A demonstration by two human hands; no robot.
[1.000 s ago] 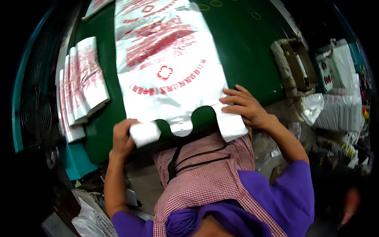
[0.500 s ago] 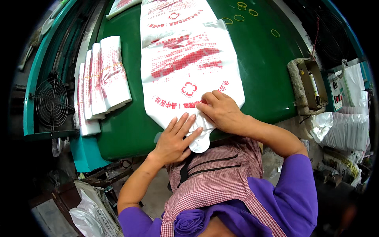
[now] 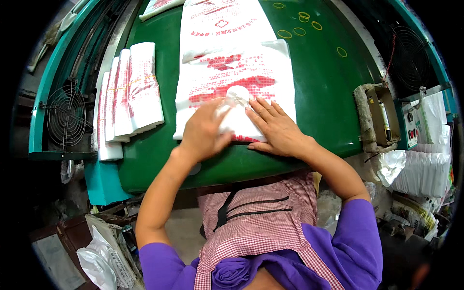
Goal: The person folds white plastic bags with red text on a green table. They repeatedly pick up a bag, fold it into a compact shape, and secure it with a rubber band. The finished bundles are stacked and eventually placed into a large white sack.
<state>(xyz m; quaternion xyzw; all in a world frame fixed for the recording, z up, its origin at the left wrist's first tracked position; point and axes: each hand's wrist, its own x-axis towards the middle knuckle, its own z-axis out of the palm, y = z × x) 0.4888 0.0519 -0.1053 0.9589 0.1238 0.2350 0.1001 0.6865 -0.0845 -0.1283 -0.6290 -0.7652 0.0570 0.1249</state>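
1. We see the left hand [image 3: 205, 130] lying palm down on the folded stack of white plastic bags with red print [image 3: 237, 94]; its fingers look blurred, so we cannot tell for sure whether they pinch the plastic or only press it.
2. The right hand [image 3: 275, 126] rests flat on the same stack, fingers spread and pointing toward 11 o'clock, gripping nothing.
3. The stack sits on the green table [image 3: 328, 96], near its front edge, with both hands on its near end.
4. At 9 o'clock from the hands, a row of folded bag bundles [image 3: 128, 96] lies well apart from the stack.
5. At 1 o'clock, several yellow rubber bands [image 3: 302, 24] lie scattered on the green surface.
6. At 3 o'clock, beyond the table edge, sits a control box with red buttons [image 3: 411, 126].
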